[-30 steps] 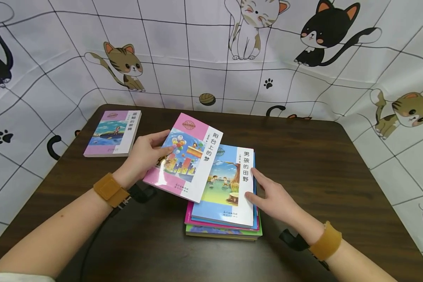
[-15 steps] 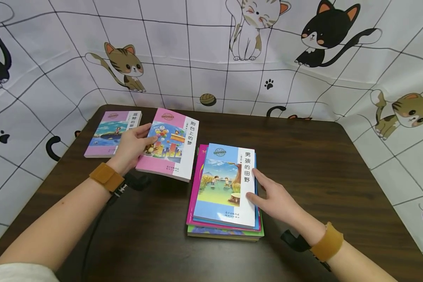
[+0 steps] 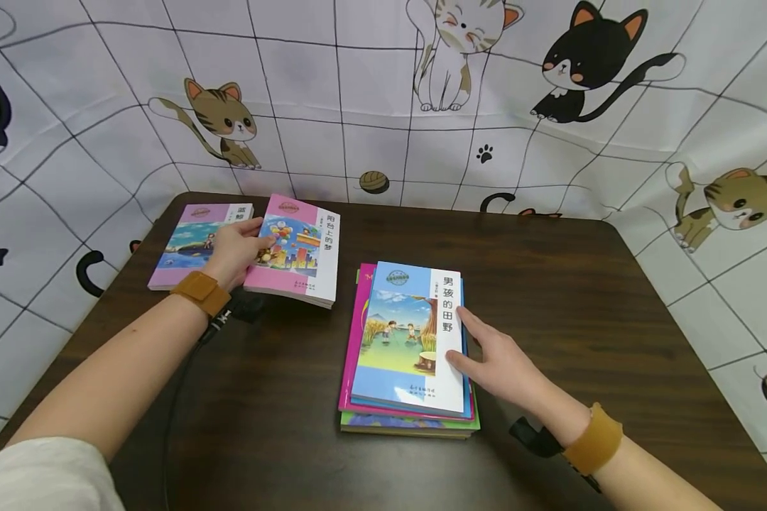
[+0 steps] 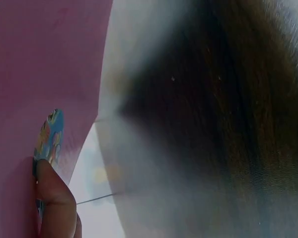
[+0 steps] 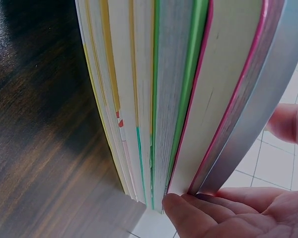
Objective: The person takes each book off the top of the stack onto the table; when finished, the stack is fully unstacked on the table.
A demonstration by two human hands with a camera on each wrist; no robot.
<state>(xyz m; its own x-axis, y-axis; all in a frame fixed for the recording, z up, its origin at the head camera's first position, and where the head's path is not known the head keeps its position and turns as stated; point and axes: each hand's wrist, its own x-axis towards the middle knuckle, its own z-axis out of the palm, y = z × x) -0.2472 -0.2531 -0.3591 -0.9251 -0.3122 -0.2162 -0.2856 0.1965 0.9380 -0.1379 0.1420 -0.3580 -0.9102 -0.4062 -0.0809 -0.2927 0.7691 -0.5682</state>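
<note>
My left hand (image 3: pixel 231 250) pinches the left edge of a pink paperback book (image 3: pixel 297 248) with balloons and buildings on its cover, just right of a lilac paperback (image 3: pixel 194 241). In the left wrist view, the pink cover (image 4: pixel 49 59) fills the left side, with a finger (image 4: pixel 57 203) against it. My right hand (image 3: pixel 501 362) rests at the right side of a book stack, its thumb on the blue book (image 3: pixel 399 333) on top. The right wrist view shows fingers (image 5: pixel 213 213) touching the upper books' edges (image 5: pixel 208 109).
Under the blue book lie a magenta book (image 3: pixel 351 355) and a green-edged book (image 3: pixel 409 424), with several more below. The dark wooden table (image 3: pixel 550 284) meets a white cat-print cloth (image 3: pixel 307 92) at the back and sides. A cable (image 3: pixel 174 419) trails from the left wrist.
My left hand has carried the pink book left and slightly back, off the stack toward the lilac book. My right hand has stayed at the stack.
</note>
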